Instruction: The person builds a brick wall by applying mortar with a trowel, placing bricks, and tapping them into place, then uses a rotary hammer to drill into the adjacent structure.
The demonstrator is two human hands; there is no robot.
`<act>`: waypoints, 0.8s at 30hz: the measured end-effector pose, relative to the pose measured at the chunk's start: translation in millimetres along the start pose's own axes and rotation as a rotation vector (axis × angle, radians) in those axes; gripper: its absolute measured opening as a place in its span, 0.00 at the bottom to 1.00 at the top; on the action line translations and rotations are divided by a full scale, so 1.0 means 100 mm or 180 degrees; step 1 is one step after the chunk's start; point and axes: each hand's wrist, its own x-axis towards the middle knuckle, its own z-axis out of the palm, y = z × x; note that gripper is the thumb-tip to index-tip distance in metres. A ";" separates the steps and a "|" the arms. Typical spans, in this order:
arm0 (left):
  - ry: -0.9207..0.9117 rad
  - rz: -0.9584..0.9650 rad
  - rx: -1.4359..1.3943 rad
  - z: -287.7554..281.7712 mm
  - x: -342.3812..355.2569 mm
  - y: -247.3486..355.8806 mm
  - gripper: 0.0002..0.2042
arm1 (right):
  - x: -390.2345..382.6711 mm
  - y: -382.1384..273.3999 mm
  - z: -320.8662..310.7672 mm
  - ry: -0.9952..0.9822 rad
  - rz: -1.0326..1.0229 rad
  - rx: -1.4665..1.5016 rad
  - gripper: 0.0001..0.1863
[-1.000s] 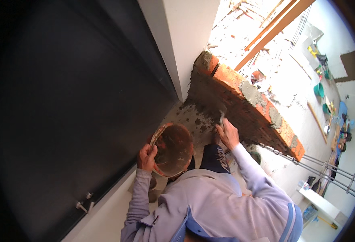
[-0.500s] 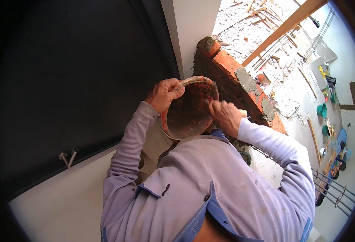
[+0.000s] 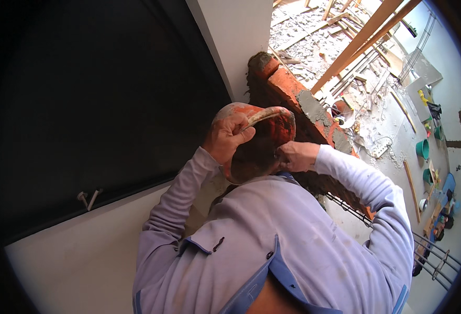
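My left hand (image 3: 228, 137) is closed on the rim of a mortar-smeared orange-red bucket (image 3: 242, 110), which is tipped so that its mouth faces my chest and right side. Inside the mouth, my right hand (image 3: 298, 156) makes a fist. A pale handle stuck out of that fist half a second earlier; now the handle and the rest of the tool are hidden. Just beyond the bucket runs a low brick wall (image 3: 287, 88) with patches of grey mortar (image 3: 312, 106) on top.
A dark panel (image 3: 110, 94) fills the left side, beside a pale column (image 3: 235, 42). Past the wall lie rubble and scrap wood (image 3: 314, 47), under slanting wooden props (image 3: 361, 44). Green buckets (image 3: 422, 149) stand at the right, and steel bars (image 3: 437, 256) jut near my right elbow.
The bucket has tilted further and shifted slightly right, showing more of its outer side. My right hand has turned and moved lower, deeper into the mouth; its tool's handle has gone from sight.
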 end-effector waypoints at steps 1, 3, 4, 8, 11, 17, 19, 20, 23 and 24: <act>0.0026 -0.0022 0.0031 0.01 -0.01 -0.02 0.14 | 0.02 0.03 0.06 0.0218 -0.0460 -0.0212 0.15; 0.0278 -0.0026 -0.0607 0.01 0.00 -0.04 0.13 | -0.08 -0.11 -0.05 0.0082 -0.0382 0.0402 0.13; 0.0365 -0.0036 -0.0811 0.01 0.00 -0.07 0.12 | -0.14 -0.17 -0.10 -0.0051 -0.0259 0.1014 0.12; 0.0864 0.0354 -0.0356 -0.08 0.00 -0.13 0.10 | -0.14 0.07 -0.04 -0.0594 0.0130 0.2422 0.06; 0.1425 0.0083 -0.0895 -0.12 -0.12 -0.58 0.11 | -0.29 0.14 -0.10 -0.0395 -0.0090 0.2549 0.12; 0.1978 -0.0332 -0.1466 -0.20 -0.11 -1.25 0.11 | -0.99 -0.13 -0.60 0.1494 0.0226 0.1614 0.12; 0.1835 -0.0425 -0.1201 -0.26 -0.08 -1.52 0.11 | -1.01 -0.24 -0.66 0.2450 0.0107 0.0439 0.13; 0.1771 -0.0423 -0.1237 -0.29 -0.05 -1.60 0.11 | -0.92 -0.26 -0.63 0.2475 0.0176 0.0436 0.13; 0.1670 -0.0475 -0.1170 -0.32 0.09 -1.75 0.11 | -0.42 -0.16 -0.43 0.3844 0.0827 -0.0942 0.15; 0.1584 -0.0505 -0.1293 -0.31 0.14 -1.89 0.11 | -0.20 0.01 -0.36 0.3913 0.0788 -0.1306 0.17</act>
